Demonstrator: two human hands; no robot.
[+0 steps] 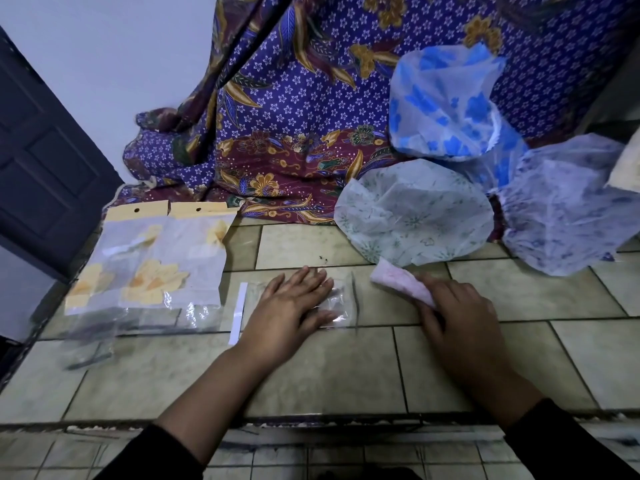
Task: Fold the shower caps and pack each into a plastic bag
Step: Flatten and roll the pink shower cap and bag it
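Tiled surface (329, 375) backed by batik cloth (277, 116), dark door (41, 168) off left. Plastic bag (341, 303) is pressed flat by the left hand (287, 306); folded pink shower cap (401, 282) is seemingly gripped by the right hand (460, 317).

packed bags (145, 258) L, bag (337, 303) mid, caps (412, 216) back R, prob. overlapping

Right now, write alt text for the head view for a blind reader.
A person's left hand presses flat on a clear plastic bag on a beige tiled surface while the right hand holds a folded pink shower cap beside it. Two packed bags of yellow-flowered caps lie at left; unfolded floral shower caps lie at right.
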